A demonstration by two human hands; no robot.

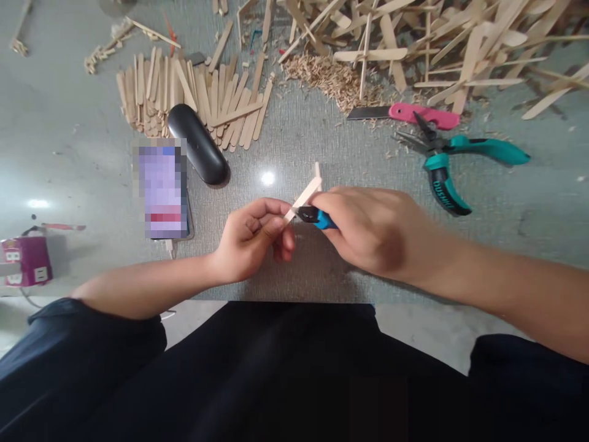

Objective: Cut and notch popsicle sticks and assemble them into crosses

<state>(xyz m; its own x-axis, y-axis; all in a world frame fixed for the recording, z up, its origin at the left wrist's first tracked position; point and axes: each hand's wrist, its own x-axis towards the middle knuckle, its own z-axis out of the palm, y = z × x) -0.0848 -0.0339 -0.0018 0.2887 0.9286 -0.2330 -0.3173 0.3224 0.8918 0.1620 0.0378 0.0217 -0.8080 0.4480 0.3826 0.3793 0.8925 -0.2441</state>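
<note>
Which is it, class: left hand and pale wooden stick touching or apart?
Touching: the head view shows the left hand pinching the pale wooden stick at its lower end.

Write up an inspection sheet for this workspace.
Surface: gray, textured table; wood shavings scattered toward its far side.
Job's things: pale wooden stick, blue-handled tool against it.
Clutter: flat sticks, crossed sticks, pink-handled knife, open teal pliers, phone, black case.
Hands: left hand pinches the stick; right hand grips the tool.
Cables: white plug at the phone; cord below purple socket box.
Surroundings: pale floor, wearer's dark clothing.
</note>
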